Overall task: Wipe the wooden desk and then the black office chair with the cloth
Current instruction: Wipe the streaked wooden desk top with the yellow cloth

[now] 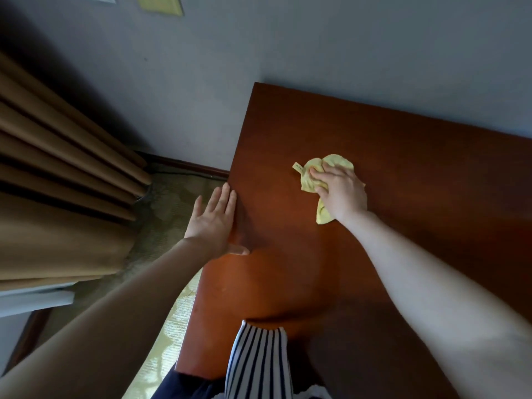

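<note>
The right grip (341, 194) presses on the yellow cloth (335, 162), fingers curled into its bunched folds. The cloth lies on the wooden counter (417, 174), toward 1 o'clock from the view's centre. Its tag (298, 168) sticks out at 10 o'clock of that grip. The left grip (214, 223) lies spread, fingers straight, at the counter's 9 o'clock edge, thumb on the top. Brown curtains (57, 168) hang at 9 o'clock, above carpet (169, 197).
</note>
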`<state>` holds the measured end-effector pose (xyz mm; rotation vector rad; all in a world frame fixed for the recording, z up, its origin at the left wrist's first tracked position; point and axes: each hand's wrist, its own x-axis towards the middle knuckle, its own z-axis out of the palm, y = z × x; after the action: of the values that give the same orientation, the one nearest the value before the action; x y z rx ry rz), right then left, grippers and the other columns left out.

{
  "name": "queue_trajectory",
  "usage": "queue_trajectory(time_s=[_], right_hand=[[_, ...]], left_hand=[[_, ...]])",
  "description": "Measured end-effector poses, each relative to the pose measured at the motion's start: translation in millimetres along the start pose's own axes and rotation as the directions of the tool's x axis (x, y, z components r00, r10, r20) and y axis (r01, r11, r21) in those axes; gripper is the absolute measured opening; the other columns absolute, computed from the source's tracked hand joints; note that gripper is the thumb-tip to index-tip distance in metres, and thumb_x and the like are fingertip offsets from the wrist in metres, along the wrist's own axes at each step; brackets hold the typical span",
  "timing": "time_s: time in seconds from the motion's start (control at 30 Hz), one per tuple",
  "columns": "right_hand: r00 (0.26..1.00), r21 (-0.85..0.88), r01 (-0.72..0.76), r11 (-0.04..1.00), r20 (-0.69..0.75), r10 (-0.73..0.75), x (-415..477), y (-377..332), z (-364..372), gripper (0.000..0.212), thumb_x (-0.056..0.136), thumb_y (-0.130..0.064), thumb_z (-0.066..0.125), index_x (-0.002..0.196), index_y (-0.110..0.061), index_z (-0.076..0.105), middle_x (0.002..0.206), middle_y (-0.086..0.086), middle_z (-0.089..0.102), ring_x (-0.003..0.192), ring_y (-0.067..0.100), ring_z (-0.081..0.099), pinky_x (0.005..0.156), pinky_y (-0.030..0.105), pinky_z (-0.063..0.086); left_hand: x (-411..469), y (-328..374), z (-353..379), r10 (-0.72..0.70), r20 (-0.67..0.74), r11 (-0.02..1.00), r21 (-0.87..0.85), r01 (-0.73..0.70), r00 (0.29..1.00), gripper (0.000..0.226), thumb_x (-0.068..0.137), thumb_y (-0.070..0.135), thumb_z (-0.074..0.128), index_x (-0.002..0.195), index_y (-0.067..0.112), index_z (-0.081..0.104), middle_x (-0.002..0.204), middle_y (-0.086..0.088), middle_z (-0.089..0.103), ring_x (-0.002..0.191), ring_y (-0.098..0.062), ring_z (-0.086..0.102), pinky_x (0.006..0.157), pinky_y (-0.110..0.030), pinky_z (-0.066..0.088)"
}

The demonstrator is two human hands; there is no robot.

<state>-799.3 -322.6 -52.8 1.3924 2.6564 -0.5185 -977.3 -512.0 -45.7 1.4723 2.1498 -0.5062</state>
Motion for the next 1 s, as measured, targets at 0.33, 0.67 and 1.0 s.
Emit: queue_trajectory(time_s=[0.33, 0.67, 1.0], right_hand=[[0.971, -0.089, 0.237, 0.967, 0.066, -0.232, 77, -71, 13, 0.043, 0.102, -0.02, 0.038, 0.143, -0.035, 0.038, 0.155, -0.005, 0.025, 0.145, 0.023, 0.014, 0.118, 0.043, 0.005], [0.872, 0.016, 0.489, 0.872, 0.036, -0.489, 11, -101, 47, 0.04, 0.1, -0.024, 0.04, 0.137, -0.038, 0.046, 0.151, -0.011, 0.033, 0.145, 0.017, 0.016, 0.115, 0.041, -0.008], [0.882, 0.07, 0.469, 0.881, 0.017, -0.471, -80, -37, 43, 0.039, 0.095, -0.017, 0.052, 0.13, -0.035, 0.056, 0.143, -0.012, 0.046, 0.14, 0.014, 0.03, 0.117, 0.048, 0.012]], left_hand=[[1, -7, 7, 0.022, -0.024, 0.986, -0.166, -0.025, 0.999, 0.131, 0.067, 0.08, 0.055, 0.147, 0.014, -0.025, 0.154, -0.002, -0.031, 0.144, -0.02, -0.024, 0.117, -0.043, -0.01], [-5, -15, 0, -0.019, -0.241, 0.948, -0.311, -0.058, 0.97, 0.104, 0.08, 0.075, 0.031, 0.15, 0.012, -0.015, 0.159, -0.006, -0.017, 0.146, -0.016, -0.014, 0.117, -0.036, -0.008], [26, 5, -19, 0.011, -0.198, 0.959, -0.274, -0.066, 0.98, 0.089, 0.091, 0.065, 0.032, 0.151, 0.014, -0.012, 0.159, -0.004, -0.017, 0.145, -0.015, -0.016, 0.116, -0.038, -0.008]])
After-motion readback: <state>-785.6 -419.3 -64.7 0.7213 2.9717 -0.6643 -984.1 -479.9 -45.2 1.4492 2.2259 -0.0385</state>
